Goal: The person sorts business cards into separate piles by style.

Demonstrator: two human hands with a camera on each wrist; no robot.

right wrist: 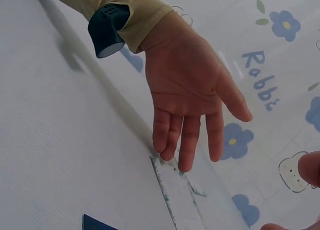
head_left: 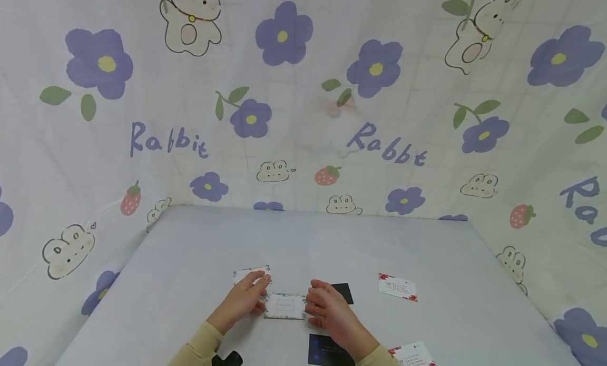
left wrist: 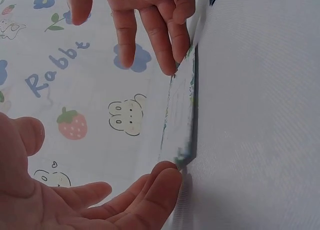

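Observation:
A white card [head_left: 284,306] with a leafy green border lies flat between my two hands, and its edge shows some thickness in the left wrist view. At its left end is my left hand [head_left: 241,301], fingers extended and fingertips right at the edge. My right hand [head_left: 334,313] is at the other end, its fingers straight and spread, palm turned toward the card. A second leafy-bordered white card [head_left: 241,274] lies just behind the left hand, partly covered by it. Part of a black card [head_left: 344,293] shows behind the right hand.
A dark blue card [head_left: 322,350] lies in front of the right hand, partly under the forearm. To the right are two white cards with red flowers, one farther back [head_left: 397,287] and one at the front [head_left: 413,353]. A printed rabbit-and-flower curtain [head_left: 303,92] surrounds the white table [head_left: 213,234].

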